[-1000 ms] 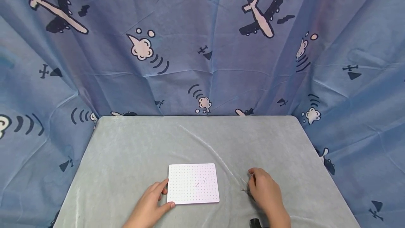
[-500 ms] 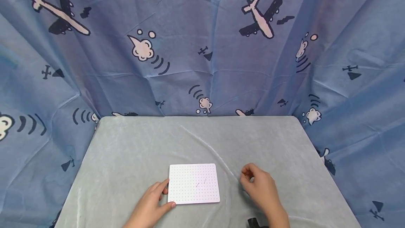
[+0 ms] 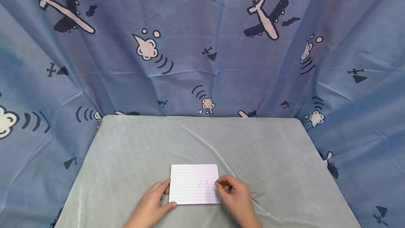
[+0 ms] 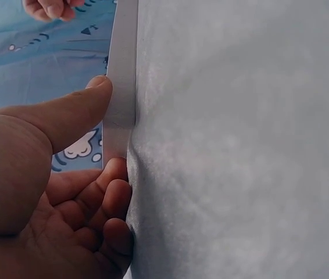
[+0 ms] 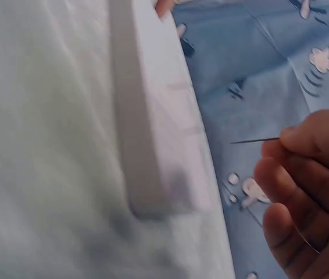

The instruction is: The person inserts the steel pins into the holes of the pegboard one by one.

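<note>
A white pegboard with a grid of small dots lies near the front of the table. My left hand holds its near left corner, thumb at the front edge and forefinger along the left side. In the left wrist view, the other fingertips curl in against the board's side. Two thin needles stand up from the board, right of centre. Over the right edge, my right hand pinches a thin dark needle between thumb and forefinger. Its point sticks out past the fingertips.
To the right of my right hand, several thin needles lie loose on the grey cloth-covered table. A blue curtain printed with aeroplanes hangs around the table's back and sides.
My right hand has moved left from the loose needles to the board's right edge, carrying one needle. The left hand stays at the corner. The loose needles are now uncovered.
</note>
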A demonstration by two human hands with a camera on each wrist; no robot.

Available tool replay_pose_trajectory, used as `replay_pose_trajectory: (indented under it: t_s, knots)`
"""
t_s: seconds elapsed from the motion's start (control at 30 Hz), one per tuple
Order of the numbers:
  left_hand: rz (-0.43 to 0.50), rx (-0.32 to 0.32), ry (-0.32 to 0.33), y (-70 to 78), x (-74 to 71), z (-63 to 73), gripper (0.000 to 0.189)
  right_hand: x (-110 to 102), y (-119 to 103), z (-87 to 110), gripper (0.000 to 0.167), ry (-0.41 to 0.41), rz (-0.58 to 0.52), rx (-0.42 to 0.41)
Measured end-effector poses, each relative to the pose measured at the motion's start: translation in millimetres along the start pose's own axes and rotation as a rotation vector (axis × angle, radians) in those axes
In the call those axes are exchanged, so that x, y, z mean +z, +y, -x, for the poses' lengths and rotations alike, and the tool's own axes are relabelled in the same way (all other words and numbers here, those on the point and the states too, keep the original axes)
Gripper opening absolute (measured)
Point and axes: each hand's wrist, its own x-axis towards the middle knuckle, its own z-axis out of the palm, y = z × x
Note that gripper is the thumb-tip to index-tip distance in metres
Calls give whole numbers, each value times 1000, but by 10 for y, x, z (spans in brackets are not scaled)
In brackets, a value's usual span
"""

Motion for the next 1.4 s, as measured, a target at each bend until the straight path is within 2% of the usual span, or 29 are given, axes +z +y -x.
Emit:
replay_pose_trajectory:
  t_s: [0.17, 0.4, 0.63, 0.8, 1.13, 1.4]
  knots:
    - [8, 0, -8, 2, -14, -5, 79, 188, -21, 29, 32, 8, 9, -42]
    - [-3, 57, 37, -47, 6, 3, 78, 301, -16, 45, 33, 10, 28, -78]
    - [11, 44, 28, -40, 14, -1, 78, 343, -4, 59, 35, -4, 90, -76]
    - [15, 31, 16, -31, 5, -6, 79, 349, 5, 55, 25, -23, 107, -70]
    - [-4, 50, 26, -39, -10, -15, 78, 410, -23, 50, 29, -57, 169, 2]
    - [-2, 58, 45, -45, 9, -6, 77, 435, -23, 43, 37, -19, 198, -76]
